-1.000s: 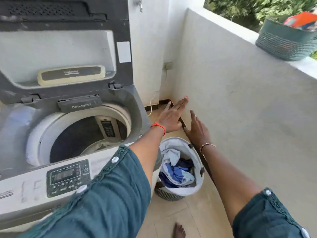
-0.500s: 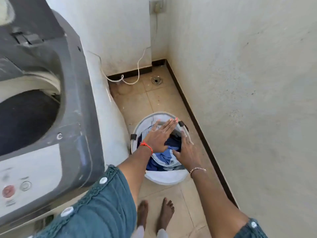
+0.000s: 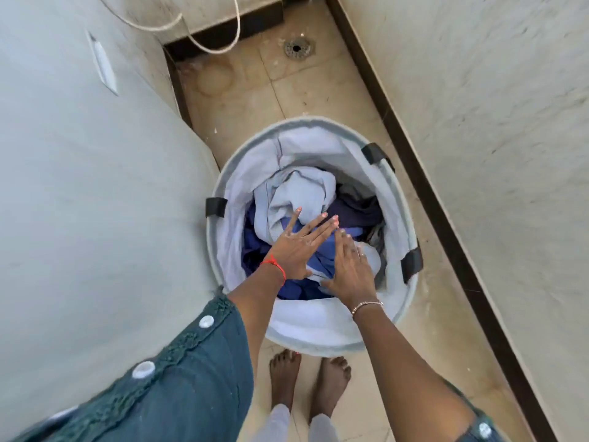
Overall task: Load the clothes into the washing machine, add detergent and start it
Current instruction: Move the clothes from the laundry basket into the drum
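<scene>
We have both hands down in the laundry basket [image 3: 409, 301], which stands on the tiled floor [image 3: 318, 100] just beside the washing machine's pale side [image 3: 95, 202]. Our left hand [image 3: 294, 248] lies flat, fingers spread, on the clothes [image 3: 296, 199]; our right hand [image 3: 349, 267] rests beside it, fingers straight and together — neither has closed on anything yet. The pile is soft, crumpled cloth, pale grey over deep blue, and we judge it light and limp, likely to trail or drop pieces. We would scoop from beneath the heap with both palms, not pinch a corner. The basket looks like a round fabric tub with a pale liner and dark strap tabs — probably floppy.
</scene>
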### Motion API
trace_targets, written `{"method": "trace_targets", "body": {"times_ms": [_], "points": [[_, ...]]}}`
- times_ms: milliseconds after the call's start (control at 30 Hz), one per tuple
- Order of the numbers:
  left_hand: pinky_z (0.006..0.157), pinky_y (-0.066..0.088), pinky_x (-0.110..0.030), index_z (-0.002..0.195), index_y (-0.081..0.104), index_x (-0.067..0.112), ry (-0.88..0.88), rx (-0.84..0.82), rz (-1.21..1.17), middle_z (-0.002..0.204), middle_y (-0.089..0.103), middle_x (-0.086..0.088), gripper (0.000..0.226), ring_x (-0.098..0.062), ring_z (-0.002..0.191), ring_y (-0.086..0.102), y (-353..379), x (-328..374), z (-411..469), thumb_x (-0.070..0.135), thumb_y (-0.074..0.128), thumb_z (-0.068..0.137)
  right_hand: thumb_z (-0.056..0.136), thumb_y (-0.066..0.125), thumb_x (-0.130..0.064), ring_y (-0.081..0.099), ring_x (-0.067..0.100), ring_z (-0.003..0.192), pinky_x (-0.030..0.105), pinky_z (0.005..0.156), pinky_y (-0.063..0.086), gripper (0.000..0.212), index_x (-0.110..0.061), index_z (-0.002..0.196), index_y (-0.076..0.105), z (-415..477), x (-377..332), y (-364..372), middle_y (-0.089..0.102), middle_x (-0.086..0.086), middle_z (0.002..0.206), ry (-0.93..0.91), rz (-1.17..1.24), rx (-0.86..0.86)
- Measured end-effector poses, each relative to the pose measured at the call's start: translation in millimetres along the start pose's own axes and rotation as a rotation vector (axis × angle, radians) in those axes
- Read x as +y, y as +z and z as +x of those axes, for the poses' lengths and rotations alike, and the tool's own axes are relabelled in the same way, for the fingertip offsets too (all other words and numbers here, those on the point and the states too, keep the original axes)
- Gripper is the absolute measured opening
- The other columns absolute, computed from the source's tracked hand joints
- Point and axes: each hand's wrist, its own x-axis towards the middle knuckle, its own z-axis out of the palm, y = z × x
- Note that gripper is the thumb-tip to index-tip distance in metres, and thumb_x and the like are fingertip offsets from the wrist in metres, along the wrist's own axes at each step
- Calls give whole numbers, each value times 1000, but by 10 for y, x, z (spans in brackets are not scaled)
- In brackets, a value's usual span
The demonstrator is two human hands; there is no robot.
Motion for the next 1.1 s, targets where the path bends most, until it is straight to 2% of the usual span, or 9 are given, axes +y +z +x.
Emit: {"method": "trace_targets", "body": {"times_ms": [100,200,400,533,633,800,900,967,1100], "points": [[104,-23,-56,147,-14,13,15,-9,94,158,-9,-1,121,-19,145,-8,335,-18,129,53,69,68,70,74,-45,1,25,146,42,117,1,119,-9,145,-11,163,89,343,-3,13,157,23,-151,-13],[109,-17,-59,149,-4,12,45,55,117,159,-1,-3,117,-19,146,-1,585,-60,178,51,69,66,45,85,-45,28,29,140,47,113,15,125,-8,144,20,267,137,628,26,18,151,65,-321,92],[110,-10,-60,148,8,8,43,191,217,157,12,-9,101,-25,145,11,844,-137,315,29,63,66,68,68,-21,45,25,130,47,102,40,78,-10,138,38,426,148,815,46,13,141,68,-463,275],[106,31,-57,144,26,10,25,295,210,150,35,-7,59,-25,138,33,1051,-114,387,11,36,86,60,81,-15,63,25,109,41,75,56,73,-7,128,53,497,116,896,62,13,124,87,-411,249],[99,41,-50,139,31,13,-11,360,178,141,48,-2,44,-21,130,46,1149,-74,387,8,15,98,50,86,-6,66,29,102,39,68,58,77,-3,122,58,480,94,892,65,16,118,65,-358,280],[98,44,-48,143,23,11,-36,410,129,138,52,-1,46,-24,127,49,946,-15,271,9,6,101,71,65,1,60,32,113,42,78,56,68,0,134,39,305,27,797,58,16,128,37,-307,340],[99,44,-43,148,-3,5,-44,512,104,139,51,-3,49,-32,139,27,764,-5,168,8,9,101,75,55,-1,54,32,121,43,87,52,84,2,145,8,125,-62,575,53,15,134,16,-270,359],[99,45,-41,147,-8,3,-65,542,64,138,51,-4,55,-34,142,17,529,-14,73,7,17,98,76,50,-6,53,31,122,42,88,51,81,2,144,7,12,-156,330,53,13,135,6,-296,362],[95,48,-38,143,16,1,-56,475,24,137,52,-7,57,-23,127,49,-34,-29,-186,9,28,88,81,30,-7,54,31,121,41,86,53,62,-2,141,17,-190,-391,-255,55,11,134,-1,-294,437]]}}
